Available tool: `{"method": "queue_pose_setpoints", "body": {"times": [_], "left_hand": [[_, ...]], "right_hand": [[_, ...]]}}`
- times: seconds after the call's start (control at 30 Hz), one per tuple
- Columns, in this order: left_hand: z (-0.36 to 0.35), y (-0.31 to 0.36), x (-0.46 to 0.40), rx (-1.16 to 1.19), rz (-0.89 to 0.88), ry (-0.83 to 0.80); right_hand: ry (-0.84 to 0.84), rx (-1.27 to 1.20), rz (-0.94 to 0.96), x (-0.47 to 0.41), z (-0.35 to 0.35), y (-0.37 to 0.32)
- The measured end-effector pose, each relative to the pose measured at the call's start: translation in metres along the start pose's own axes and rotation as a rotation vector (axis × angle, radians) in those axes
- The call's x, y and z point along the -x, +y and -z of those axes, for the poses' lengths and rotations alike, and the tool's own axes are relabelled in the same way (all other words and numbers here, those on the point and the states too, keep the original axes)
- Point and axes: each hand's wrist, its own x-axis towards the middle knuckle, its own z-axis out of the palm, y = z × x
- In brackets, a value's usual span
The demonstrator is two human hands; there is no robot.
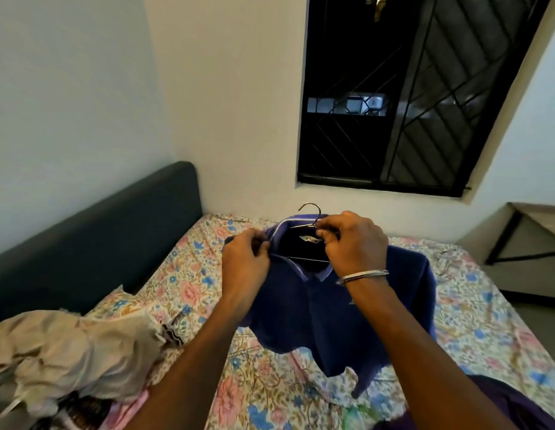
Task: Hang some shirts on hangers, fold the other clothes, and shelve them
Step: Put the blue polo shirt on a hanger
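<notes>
I am holding the blue polo shirt (332, 308) up above the bed (474, 311), its hem just brushing the floral sheet. My left hand (245, 262) is pinching the striped collar on its left side, fingers curled tight on the cloth. My right hand (350, 240) is gripping the wire hanger (310, 217) at its neck, the hook poking up past the collar and the lower bar showing inside the neck opening.

The shirt is looking light and limp; it is sagging wherever I am not supporting it, so I judge the collar and shoulder seams to be the right places to hold. The hanger is thin, stiff and probably slick, so the knit may be sliding off one shoulder unless I am seating it evenly.

Left of the shirt a crumpled beige garment (68, 349) is lying in a heap; nearer me, on the right, dark purple cloth (512, 408) is waiting. Neither is blocking my hands. Beyond the shirt stands a barred window (409, 88).
</notes>
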Motion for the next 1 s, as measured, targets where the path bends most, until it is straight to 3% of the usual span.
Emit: {"method": "queue_pose_setpoints", "body": {"times": [0.13, 0.2, 0.23, 0.27, 0.4, 0.47, 0.57, 0.67, 0.77, 1.0], "left_hand": [[0.013, 0.014, -0.009, 1.031, 0.43, -0.213], [0.017, 0.016, -0.01, 1.309, 0.523, -0.18], [0.016, 0.016, -0.009, 1.304, 0.513, -0.169], [0.014, 0.014, -0.007, 1.155, 0.442, -0.15], [0.01, 0.001, 0.003, 0.03, -0.187, -0.047], [0.014, 0.002, 0.001, -0.241, -0.428, 0.07], [0.016, 0.006, -0.001, -0.214, -0.537, 0.136], [0.017, 0.026, 0.003, 0.093, -0.532, -0.038], [0.016, 0.054, 0.003, 0.218, -0.481, -0.267], [0.022, 0.062, -0.015, 0.022, -0.38, -0.362]], "right_hand": [[0.033, -0.004, -0.02, 0.001, 0.006, 0.005], [0.031, -0.005, -0.051, 0.0, 0.01, 0.008], [0.021, -0.01, -0.067, 0.0, 0.012, 0.01], [0.006, -0.016, -0.079, 0.0, 0.013, 0.01], [-0.053, -0.041, -0.075, 0.008, 0.012, 0.007], [-0.069, -0.069, -0.068, 0.012, 0.012, 0.006], [-0.061, -0.099, -0.046, 0.017, 0.012, 0.008], [-0.069, -0.081, 0.005, 0.022, 0.014, 0.007], [-0.076, -0.062, 0.059, 0.029, 0.014, 0.003], [-0.106, -0.078, 0.095, 0.042, 0.013, 0.001]]}}
